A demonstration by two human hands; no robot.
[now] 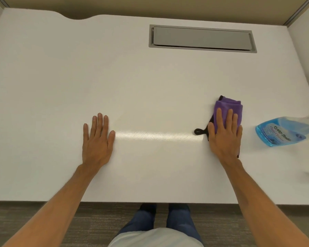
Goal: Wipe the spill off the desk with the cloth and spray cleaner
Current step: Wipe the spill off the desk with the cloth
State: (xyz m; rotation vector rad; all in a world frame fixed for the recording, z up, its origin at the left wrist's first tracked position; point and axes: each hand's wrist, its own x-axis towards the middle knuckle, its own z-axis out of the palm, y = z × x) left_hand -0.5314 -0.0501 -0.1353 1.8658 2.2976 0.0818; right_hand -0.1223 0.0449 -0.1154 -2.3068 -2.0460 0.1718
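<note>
A folded purple cloth [228, 103] with a black edge and a black hanging loop lies on the white desk [150, 77] at the right. My right hand [225, 132] presses flat on top of it, fingers together and stretched out. My left hand [98, 139] rests flat on the bare desk at the left, fingers straight, holding nothing. A spray bottle [282, 132] of blue cleaner lies on its side at the right edge, apart from my right hand. Between my hands runs a shiny band on the desk surface. I cannot make out any distinct spill.
A grey metal cable hatch [202, 38] is set into the desk at the back right. White partition walls close the left and right sides. The desk's front edge is near my legs, with grey carpet below.
</note>
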